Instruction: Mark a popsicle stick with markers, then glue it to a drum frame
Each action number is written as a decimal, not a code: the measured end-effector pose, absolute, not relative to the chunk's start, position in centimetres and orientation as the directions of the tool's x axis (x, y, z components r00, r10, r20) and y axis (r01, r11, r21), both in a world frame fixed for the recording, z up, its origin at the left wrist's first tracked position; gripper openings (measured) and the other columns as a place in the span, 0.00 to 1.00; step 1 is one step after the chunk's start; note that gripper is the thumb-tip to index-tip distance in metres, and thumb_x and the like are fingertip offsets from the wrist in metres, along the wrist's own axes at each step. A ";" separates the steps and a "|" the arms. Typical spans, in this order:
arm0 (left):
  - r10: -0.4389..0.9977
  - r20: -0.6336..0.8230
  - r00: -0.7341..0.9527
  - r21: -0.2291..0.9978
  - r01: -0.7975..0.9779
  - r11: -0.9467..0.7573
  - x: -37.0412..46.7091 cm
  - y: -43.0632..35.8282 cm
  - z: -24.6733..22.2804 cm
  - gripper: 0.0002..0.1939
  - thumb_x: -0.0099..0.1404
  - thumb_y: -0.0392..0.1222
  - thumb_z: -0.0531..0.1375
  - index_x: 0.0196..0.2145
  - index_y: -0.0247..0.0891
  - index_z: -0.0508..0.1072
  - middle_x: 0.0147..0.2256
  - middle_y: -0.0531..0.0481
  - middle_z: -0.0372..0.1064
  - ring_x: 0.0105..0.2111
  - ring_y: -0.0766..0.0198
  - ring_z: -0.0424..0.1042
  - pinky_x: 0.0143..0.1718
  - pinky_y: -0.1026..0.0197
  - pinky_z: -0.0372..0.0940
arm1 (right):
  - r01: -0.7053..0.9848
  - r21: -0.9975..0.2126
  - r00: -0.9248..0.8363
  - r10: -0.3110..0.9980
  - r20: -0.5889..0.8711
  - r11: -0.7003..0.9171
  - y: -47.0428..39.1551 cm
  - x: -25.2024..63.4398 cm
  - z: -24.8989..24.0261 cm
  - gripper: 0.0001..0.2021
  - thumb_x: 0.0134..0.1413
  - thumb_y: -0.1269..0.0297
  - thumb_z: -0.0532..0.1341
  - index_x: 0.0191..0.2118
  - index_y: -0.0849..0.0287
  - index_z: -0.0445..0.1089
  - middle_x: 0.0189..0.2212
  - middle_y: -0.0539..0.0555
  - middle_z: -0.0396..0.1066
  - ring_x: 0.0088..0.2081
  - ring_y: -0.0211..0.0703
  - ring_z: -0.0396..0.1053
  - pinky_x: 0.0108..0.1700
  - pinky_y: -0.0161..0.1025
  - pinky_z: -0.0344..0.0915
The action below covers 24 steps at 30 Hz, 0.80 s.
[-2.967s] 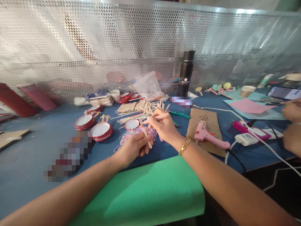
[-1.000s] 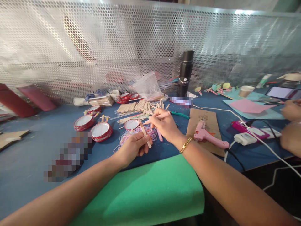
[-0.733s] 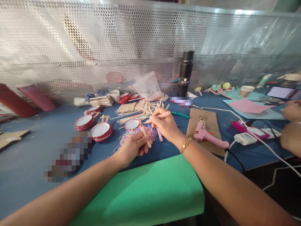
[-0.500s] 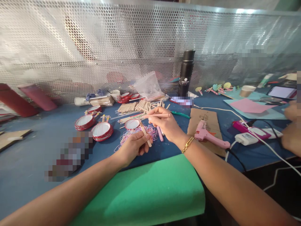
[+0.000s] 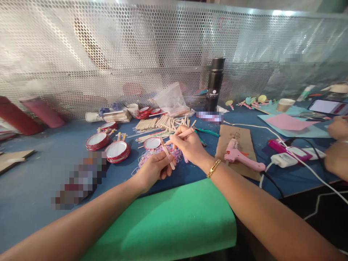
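My left hand is closed on a flat wooden stick, which tilts up and to the left. Just right of it, my right hand grips a pale pink pen whose tip is close to the stick's upper part; whether they touch, I cannot tell. Beneath the hands lies a heap of pink and purple loops. A red-rimmed white disc sits behind the heap, and wooden sticks are piled farther back.
Red-rimmed drum shapes stand at left. A pink glue gun lies on cardboard at right, near cables and a power strip. A black bottle stands behind. Another person's hand is at far right.
My right hand has shifted slightly down and left, bringing the pen tip nearer the stick, and the pen is more tilted. My left hand has barely moved.
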<state>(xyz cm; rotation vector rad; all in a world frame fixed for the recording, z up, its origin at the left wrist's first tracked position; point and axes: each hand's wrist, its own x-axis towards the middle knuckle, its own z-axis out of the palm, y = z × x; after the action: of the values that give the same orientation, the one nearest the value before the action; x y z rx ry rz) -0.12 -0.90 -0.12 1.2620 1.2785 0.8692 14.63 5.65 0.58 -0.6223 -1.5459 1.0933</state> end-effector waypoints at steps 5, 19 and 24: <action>0.971 -0.198 0.133 0.969 0.178 0.173 0.0 -1.0 -0.3 0.16 0.62 0.53 0.61 0.27 0.37 0.70 0.16 0.57 0.64 0.14 0.72 0.55 0.16 0.67 0.44 | -0.116 -0.884 -0.261 0.844 0.468 0.454 6.1 14.8 0.3 0.10 0.56 0.62 0.62 0.26 0.56 0.62 0.19 0.46 0.69 0.23 0.37 0.68 0.28 0.35 0.61; 0.971 -0.199 0.132 0.969 0.175 0.175 0.0 -1.0 -0.2 0.16 0.62 0.54 0.61 0.27 0.37 0.70 0.16 0.57 0.64 0.14 0.72 0.55 0.16 0.67 0.44 | -0.145 -0.889 -0.268 0.847 0.458 0.435 6.2 14.9 0.1 0.11 0.57 0.58 0.62 0.28 0.56 0.63 0.21 0.47 0.71 0.22 0.36 0.65 0.26 0.34 0.59; 0.971 -0.203 0.128 0.969 0.168 0.181 0.0 -0.9 -0.2 0.15 0.62 0.52 0.61 0.27 0.37 0.70 0.16 0.57 0.64 0.14 0.73 0.55 0.16 0.68 0.44 | -0.140 -0.890 -0.275 0.846 0.457 0.435 6.1 14.8 0.2 0.12 0.56 0.58 0.63 0.27 0.56 0.63 0.20 0.47 0.71 0.22 0.36 0.66 0.26 0.34 0.60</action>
<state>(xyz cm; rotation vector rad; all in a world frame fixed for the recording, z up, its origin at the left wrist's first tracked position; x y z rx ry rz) -0.03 -0.92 -0.23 1.2391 1.2982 0.8820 14.79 6.13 0.19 -0.6417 -1.5555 1.0898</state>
